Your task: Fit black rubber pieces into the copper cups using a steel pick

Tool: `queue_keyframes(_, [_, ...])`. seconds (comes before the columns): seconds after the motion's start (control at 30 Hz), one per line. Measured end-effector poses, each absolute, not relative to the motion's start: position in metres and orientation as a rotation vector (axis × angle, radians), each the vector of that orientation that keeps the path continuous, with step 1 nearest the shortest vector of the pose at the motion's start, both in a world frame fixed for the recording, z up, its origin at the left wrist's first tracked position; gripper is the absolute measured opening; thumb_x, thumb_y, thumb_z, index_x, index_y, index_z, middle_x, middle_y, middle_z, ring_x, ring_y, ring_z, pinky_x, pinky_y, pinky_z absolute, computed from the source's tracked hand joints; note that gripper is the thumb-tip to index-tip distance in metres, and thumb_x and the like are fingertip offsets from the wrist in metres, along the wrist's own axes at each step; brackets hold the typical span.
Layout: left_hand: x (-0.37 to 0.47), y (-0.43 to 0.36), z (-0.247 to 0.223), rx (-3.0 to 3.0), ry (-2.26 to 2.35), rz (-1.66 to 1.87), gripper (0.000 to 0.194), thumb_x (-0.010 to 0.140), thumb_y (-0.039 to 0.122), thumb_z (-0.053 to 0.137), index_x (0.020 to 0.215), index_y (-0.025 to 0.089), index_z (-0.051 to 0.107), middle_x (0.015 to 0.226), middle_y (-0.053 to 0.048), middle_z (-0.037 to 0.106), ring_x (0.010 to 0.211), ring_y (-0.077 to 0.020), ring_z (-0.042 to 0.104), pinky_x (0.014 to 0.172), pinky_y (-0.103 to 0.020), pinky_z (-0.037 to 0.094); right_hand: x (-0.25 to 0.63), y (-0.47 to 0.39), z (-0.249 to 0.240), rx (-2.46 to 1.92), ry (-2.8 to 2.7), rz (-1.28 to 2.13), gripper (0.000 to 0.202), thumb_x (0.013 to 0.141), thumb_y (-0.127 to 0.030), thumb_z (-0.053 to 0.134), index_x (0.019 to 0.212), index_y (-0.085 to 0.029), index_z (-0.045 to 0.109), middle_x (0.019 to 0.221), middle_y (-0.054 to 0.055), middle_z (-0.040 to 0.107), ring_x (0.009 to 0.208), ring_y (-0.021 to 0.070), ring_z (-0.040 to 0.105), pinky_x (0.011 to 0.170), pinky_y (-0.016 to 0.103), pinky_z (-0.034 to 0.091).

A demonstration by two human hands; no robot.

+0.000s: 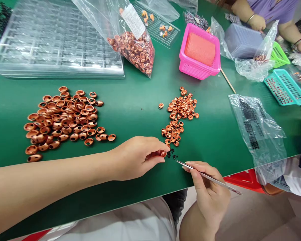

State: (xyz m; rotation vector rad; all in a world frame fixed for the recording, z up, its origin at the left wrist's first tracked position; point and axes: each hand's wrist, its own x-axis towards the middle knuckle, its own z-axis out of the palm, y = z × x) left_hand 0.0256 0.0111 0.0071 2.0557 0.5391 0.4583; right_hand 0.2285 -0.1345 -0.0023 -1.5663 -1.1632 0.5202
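Observation:
Between the thumb and fingers of my left hand point(137, 157) is a small copper-coloured cup with a hole point(163, 154). My right hand point(208, 187) grips metal tweezers point(215, 180), their tips pointing left at a few tiny black pieces point(174, 156) on the table. These pieces lie just right of the held cup. Beyond them is a pile of small copper cups point(183, 107), with one lying apart on its left. A bigger heap of larger copper cups point(67, 117) spreads out behind my left forearm.
Stacked clear plastic trays point(57, 43) and a bag of copper cups point(137, 50) lie at the back left. A pink basket point(199, 72), a wooden stick point(227, 80) and a bag of black parts point(261, 130) are to the right. Another person's hand point(257, 22) is at the far right.

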Motion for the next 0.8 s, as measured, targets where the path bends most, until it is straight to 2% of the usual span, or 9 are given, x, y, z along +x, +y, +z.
queue_keyframes(0.27, [0.0255, 0.0108, 0.0079, 2.05, 0.538, 0.454, 0.022, 0.091, 0.014, 0.058, 0.111, 0.014, 0.067, 0.085, -0.002, 0.068, 0.072, -0.0107, 0.06, 0.066, -0.019, 0.046, 0.2294, -0.1351, -0.0047, -1.549, -1.152, 0.567, 0.011, 0.085, -0.017, 0.067, 0.095, -0.023, 0.068, 0.095, 0.004, 0.074, 0.083, 0.0201, 0.074, 0.07, 0.034, 0.064])
queue_keyframes(0.53, [0.0263, 0.0111, 0.0069, 2.048, 0.533, 0.451, 0.022, 0.091, 0.014, 0.059, 0.111, 0.014, 0.067, 0.084, -0.002, 0.068, 0.07, -0.0105, 0.059, 0.065, -0.018, 0.045, 0.2323, -0.1368, -0.0081, -1.52, -1.259, 0.574, 0.021, 0.086, -0.007, 0.063, 0.099, -0.023, 0.066, 0.098, 0.003, 0.073, 0.092, 0.0182, 0.072, 0.077, 0.031, 0.062])
queue_keyframes(0.8, [0.026, 0.0118, 0.0073, 2.046, 0.539, 0.433, 0.022, 0.091, 0.014, 0.059, 0.111, 0.015, 0.067, 0.084, -0.001, 0.067, 0.067, -0.0096, 0.057, 0.064, -0.018, 0.044, 0.2317, -0.1367, -0.0078, -1.476, -1.249, 0.56, 0.023, 0.085, -0.006, 0.063, 0.099, -0.023, 0.066, 0.097, 0.003, 0.073, 0.088, 0.0182, 0.073, 0.073, 0.031, 0.062])
